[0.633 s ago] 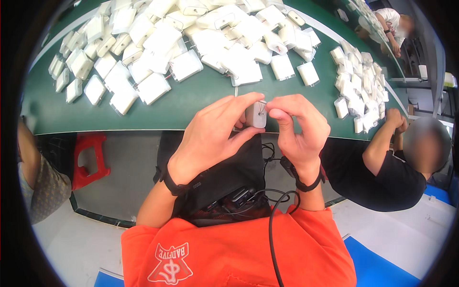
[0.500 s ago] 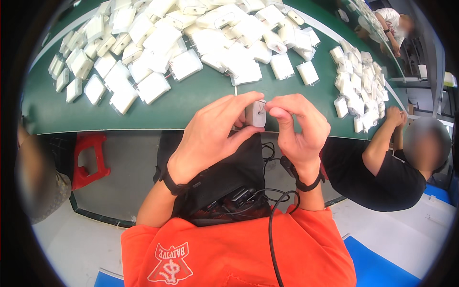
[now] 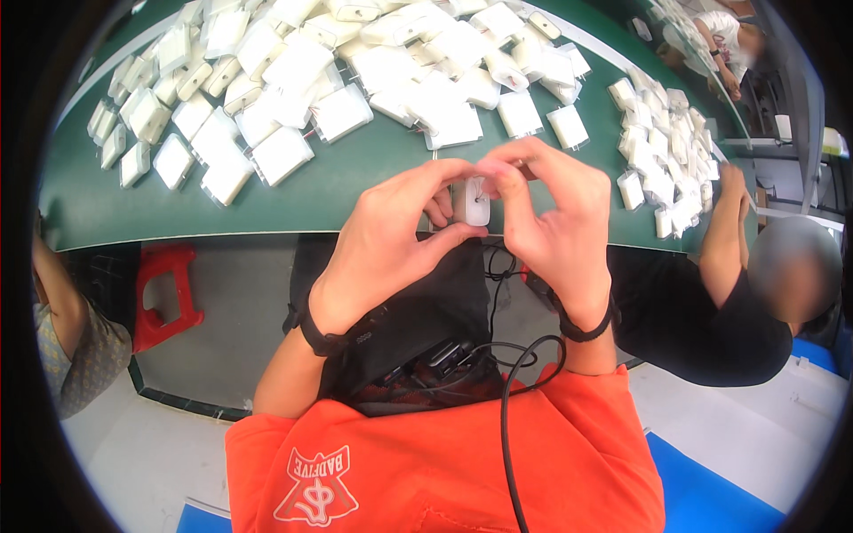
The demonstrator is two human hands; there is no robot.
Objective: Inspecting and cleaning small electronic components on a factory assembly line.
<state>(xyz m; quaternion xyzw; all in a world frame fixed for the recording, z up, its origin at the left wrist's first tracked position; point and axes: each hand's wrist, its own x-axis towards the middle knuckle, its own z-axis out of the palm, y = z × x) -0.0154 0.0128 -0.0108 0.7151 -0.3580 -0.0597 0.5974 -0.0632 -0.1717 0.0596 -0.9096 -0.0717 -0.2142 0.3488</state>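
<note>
And here's the left hand (image 3: 386, 226), grip clamped on a small white block (image 3: 477, 210), thumb below and fingers above, right at the green surface's (image 3: 346, 191) near edge! The right hand (image 3: 562, 209) is at the block's top, by its thin wire (image 3: 481, 193) (blurred fingertips; whether they pinch it, I cannot tell). Beyond, white blocks (image 3: 298, 84) lie heaped.
</note>
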